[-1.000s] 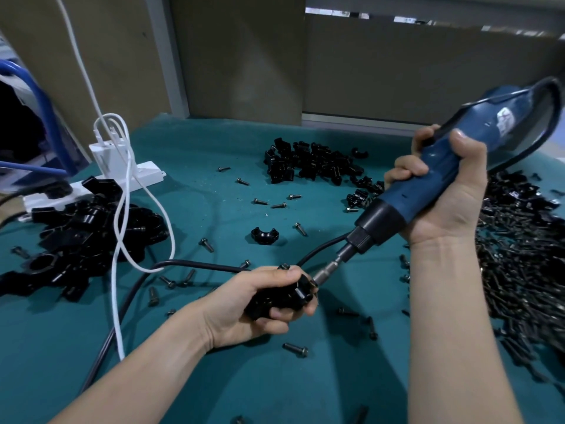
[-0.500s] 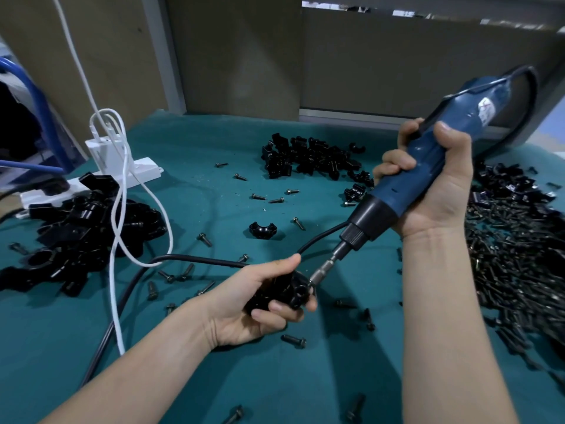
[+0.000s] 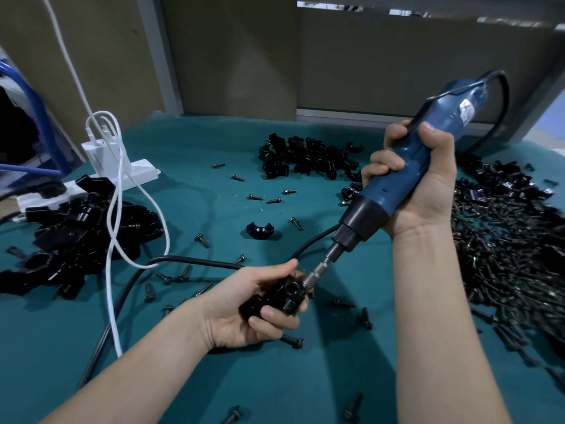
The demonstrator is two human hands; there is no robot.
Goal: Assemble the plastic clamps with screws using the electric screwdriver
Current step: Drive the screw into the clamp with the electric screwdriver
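My left hand (image 3: 244, 310) grips a black plastic clamp (image 3: 276, 298) just above the green table cover, thumb over its top. My right hand (image 3: 419, 182) holds the blue electric screwdriver (image 3: 406, 175) tilted down to the left. Its metal bit (image 3: 318, 272) touches the clamp's right end, beside an open hole facing me. A single clamp half (image 3: 260, 231) lies on the cover beyond my left hand. Loose screws (image 3: 293, 341) are scattered around both hands.
A pile of clamp halves (image 3: 305, 160) sits at the back centre. Joined clamps (image 3: 79, 237) are heaped at the left by a white power strip (image 3: 122, 175) and white cable (image 3: 113, 255). A big heap of screws (image 3: 504, 255) fills the right. The screwdriver's black cord (image 3: 183, 261) crosses the cover.
Both hands have stayed together with the bit at the clamp. The screwdriver has tipped a little more upright, and the clamp has turned slightly in my left hand.
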